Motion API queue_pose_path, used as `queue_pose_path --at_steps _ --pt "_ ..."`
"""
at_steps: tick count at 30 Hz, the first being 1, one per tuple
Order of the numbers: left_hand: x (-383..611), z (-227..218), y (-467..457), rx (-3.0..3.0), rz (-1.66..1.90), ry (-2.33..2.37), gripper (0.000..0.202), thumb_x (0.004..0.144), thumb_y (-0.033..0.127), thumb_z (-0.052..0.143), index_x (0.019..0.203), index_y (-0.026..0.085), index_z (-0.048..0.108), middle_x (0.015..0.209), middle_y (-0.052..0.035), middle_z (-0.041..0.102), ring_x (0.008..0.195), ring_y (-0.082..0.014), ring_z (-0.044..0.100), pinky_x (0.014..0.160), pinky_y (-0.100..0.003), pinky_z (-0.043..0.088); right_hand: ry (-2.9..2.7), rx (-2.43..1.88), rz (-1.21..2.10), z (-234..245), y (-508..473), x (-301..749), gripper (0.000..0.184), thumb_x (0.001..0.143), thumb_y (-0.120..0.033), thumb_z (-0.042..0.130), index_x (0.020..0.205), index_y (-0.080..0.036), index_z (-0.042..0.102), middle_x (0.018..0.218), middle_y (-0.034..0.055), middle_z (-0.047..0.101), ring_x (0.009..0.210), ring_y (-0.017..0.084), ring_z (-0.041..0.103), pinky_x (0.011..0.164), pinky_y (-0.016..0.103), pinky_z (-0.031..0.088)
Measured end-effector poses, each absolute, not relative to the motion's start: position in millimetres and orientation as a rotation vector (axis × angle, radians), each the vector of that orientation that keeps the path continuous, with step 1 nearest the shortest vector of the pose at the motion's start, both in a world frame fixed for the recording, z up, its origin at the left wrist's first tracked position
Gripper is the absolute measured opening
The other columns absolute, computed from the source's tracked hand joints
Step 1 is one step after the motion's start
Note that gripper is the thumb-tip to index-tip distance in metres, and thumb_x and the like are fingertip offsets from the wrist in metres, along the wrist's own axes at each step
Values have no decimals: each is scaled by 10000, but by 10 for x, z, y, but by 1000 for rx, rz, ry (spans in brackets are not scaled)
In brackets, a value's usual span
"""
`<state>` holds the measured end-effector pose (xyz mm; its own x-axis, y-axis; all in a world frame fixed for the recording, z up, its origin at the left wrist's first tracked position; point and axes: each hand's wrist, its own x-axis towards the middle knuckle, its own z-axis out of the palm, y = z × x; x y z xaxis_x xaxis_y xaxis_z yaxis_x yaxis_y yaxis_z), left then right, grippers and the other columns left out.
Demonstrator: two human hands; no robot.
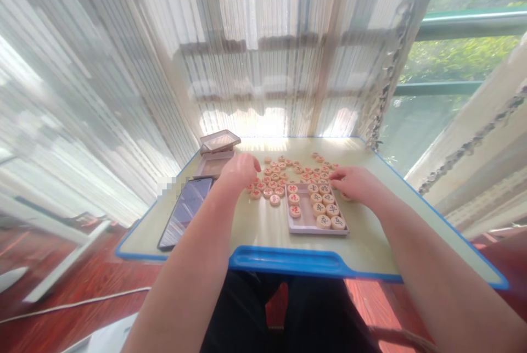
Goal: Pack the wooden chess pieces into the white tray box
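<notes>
Round wooden Chinese chess pieces (pixel 274 176) with red or black characters lie scattered across the table's middle. My left hand (pixel 239 169) is curled at the left edge of this spread, its fingertips mostly hidden. At the right edge, my right hand (pixel 357 183) has its fingers bent together against some pieces; whether one is pinched cannot be seen. Between my hands, nearer to me, stands a shallow open box (pixel 305 220). Red pieces (pixel 294 211) form a column along its left side, and black pieces (pixel 331 210) fill two columns on its right. Bare box floor shows between them.
A pale folding table (pixel 263 227) with a blue rim carries everything. On its left lie a dark tablet (pixel 185 213) and, behind it, an open box tray (pixel 212 165) with a lid (pixel 220 140). Sheer curtains (pixel 263 67) hang beyond the far edge.
</notes>
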<state>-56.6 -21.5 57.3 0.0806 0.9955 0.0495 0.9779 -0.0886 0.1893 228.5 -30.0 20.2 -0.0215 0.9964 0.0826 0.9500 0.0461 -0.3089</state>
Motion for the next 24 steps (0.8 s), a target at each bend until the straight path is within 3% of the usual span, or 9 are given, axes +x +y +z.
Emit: queue_pose_path --at_steps 4,9,12,17,24 --pt "-481 539 -226 2253 486 2092 350 694 120 466 867 233 747 757 -47 717 732 -197 641 711 -277 478 -1986 -2021 329 251 -353 2259 269 730 -290 545 917 -222 726 697 25 697 623 177 613 591 271 428" --pt "-290 366 -241 2337 665 2001 344 732 131 452 906 229 731 931 -51 711 863 -207 636 767 -280 478 -1919 -1986 357 299 -387 2323 311 713 -181 545 971 -210 715 877 35 716 664 152 622 618 250 436" --pt "-219 262 -224 2348 739 1981 327 765 138 444 917 236 716 991 -45 690 884 -204 630 783 -289 488 -1983 -1953 336 312 -393 2366 282 708 -239 603 963 -198 716 907 45 708 720 167 628 624 250 433" --pt "-204 230 -234 2345 719 2012 331 789 117 435 978 221 686 1013 -58 668 918 -224 623 812 -337 502 -1993 -1971 444 293 -385 2348 274 714 -301 628 950 -188 708 866 46 714 618 154 618 585 259 439" --pt "-264 321 -322 2122 339 2231 299 812 310 450 930 153 674 1033 -197 649 1016 -383 580 793 -484 483 -1909 -2179 56 206 -291 2460 378 721 -170 525 1057 -215 691 1052 76 698 933 237 630 724 298 459"
